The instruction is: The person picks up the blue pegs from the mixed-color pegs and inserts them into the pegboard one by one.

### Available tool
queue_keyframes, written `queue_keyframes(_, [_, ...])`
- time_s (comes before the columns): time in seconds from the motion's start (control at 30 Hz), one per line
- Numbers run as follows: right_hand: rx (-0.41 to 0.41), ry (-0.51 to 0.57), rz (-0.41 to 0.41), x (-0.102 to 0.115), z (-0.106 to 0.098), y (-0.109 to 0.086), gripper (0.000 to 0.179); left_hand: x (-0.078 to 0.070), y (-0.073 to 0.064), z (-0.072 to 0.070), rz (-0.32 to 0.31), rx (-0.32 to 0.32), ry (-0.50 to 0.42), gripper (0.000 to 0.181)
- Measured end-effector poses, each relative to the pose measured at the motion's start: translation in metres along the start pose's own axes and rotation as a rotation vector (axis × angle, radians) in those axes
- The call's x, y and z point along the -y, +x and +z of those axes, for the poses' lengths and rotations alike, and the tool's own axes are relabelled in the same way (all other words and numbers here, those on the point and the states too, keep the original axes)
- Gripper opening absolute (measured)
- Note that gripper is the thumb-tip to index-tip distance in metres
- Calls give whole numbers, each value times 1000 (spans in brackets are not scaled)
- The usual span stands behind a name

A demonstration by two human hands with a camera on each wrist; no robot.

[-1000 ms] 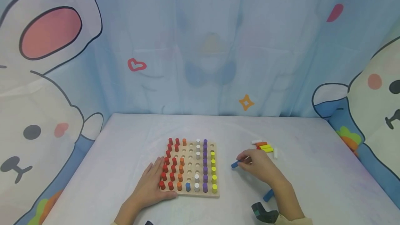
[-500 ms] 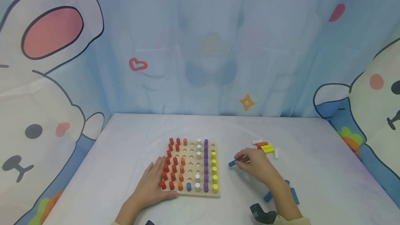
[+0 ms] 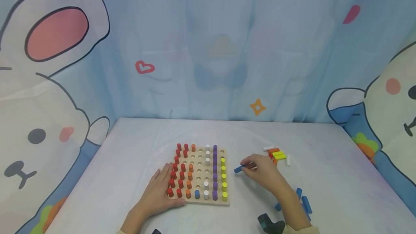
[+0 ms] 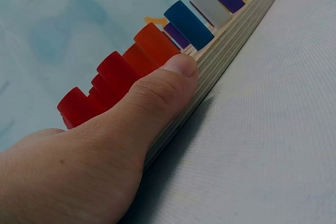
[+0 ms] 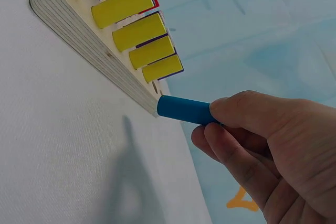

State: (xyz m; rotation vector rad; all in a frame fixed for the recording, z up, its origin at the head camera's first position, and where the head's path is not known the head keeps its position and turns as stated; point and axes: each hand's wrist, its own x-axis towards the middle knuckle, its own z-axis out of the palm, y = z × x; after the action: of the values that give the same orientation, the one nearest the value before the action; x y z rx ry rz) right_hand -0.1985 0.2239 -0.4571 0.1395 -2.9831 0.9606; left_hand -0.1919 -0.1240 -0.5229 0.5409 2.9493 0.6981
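A wooden pegboard (image 3: 201,202) stands on the table with upright pegs in columns of red, orange, white, purple and yellow. One blue peg (image 3: 197,194) sits in its front row. My left hand (image 3: 159,192) rests against the board's left front corner, fingers straight along the left side and thumb along the front edge. To the right of the board, my right hand (image 3: 264,172) pinches another blue peg (image 5: 184,109) by one end between thumb and fingers. This peg is tilted, its free end pointing left toward the board and held above the table.
Loose white, orange, red and yellow pegs (image 3: 277,153) lie in a small pile beyond my right hand. Several blue pegs (image 3: 306,204) lie near my right forearm, partly hidden by it. A dark wrist device (image 3: 271,224) shows beside the right sleeve. A printed curtain (image 3: 224,93) hangs behind the table.
My right hand has moved left toward the board with the blue peg, uncovering more loose blue pegs by the forearm. The left hand stays at the board's corner.
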Motion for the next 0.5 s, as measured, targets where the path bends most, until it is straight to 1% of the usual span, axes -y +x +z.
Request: queue_keyframes(0.5, [-35, 8, -16, 6, 4, 1, 18, 0, 1, 0, -13, 7, -13, 124])
